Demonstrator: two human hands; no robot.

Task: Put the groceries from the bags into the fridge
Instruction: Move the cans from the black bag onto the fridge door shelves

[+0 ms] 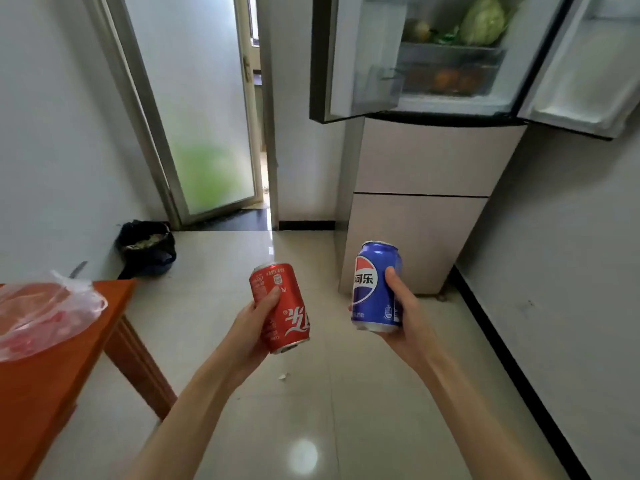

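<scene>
Left hand grips red can, frame centre. Right hand grips blue can beside it. Fridge upper right, doors open. Plastic bag on table, left edge.

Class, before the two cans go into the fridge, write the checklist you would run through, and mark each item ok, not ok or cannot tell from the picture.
1. Left hand grips the red can: ok.
2. Right hand grips the blue can: ok.
3. Fridge upper doors open: ok.
4. Floor clear between person and fridge: ok.
5. Free space for two cans on a shelf: cannot tell; a cabbage and other produce fill what shows.
6. Bag on the table emptied: not ok, red items remain inside.
</scene>
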